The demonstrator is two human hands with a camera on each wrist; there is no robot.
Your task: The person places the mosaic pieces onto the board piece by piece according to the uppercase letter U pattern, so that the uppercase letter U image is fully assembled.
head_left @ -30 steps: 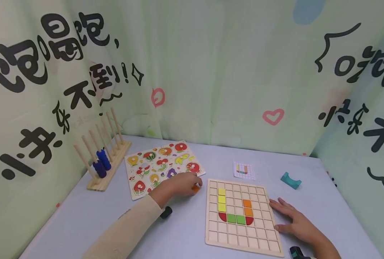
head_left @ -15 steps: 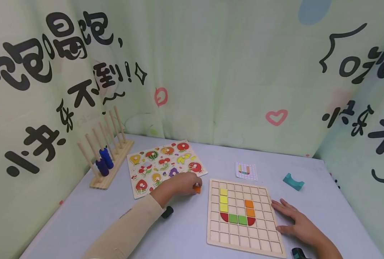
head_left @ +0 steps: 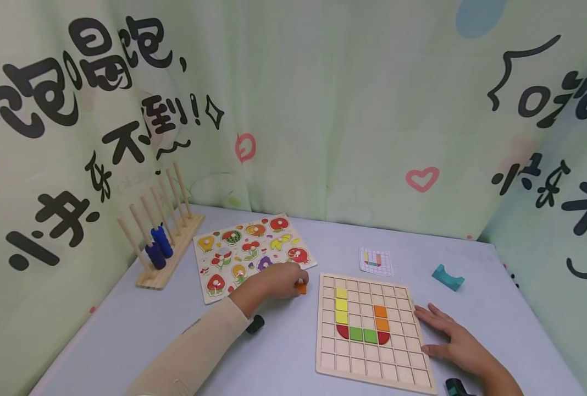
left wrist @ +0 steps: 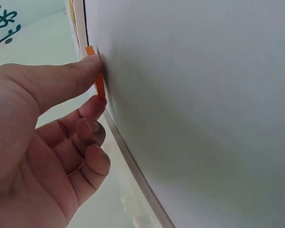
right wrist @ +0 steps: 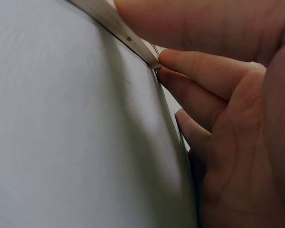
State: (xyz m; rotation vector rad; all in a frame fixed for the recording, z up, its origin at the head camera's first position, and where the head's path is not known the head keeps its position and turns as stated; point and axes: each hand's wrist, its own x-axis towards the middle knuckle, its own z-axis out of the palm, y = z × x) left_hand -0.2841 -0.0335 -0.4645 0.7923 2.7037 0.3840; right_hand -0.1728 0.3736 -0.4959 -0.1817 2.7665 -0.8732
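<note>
My left hand pinches a small flat orange tile just above the tabletop, beside the fruit puzzle board. In the left wrist view the tile stands on edge at the thumb tip, the other fingers curled loosely below. A wooden grid board lies right of that hand. Set in its squares is a U of yellow tiles, red rounded corners, green tiles and orange tiles. My right hand rests with fingers extended against the board's right edge.
Behind the grid board lies a pattern card showing a similar U. A teal curved block sits to its right. The fruit puzzle board and a wooden peg stand with blue pieces occupy the left. Curtains close off the back.
The head view has shifted slightly. A bit more of the orange tile shows under the left fingertips; both hands otherwise stay where they were.
</note>
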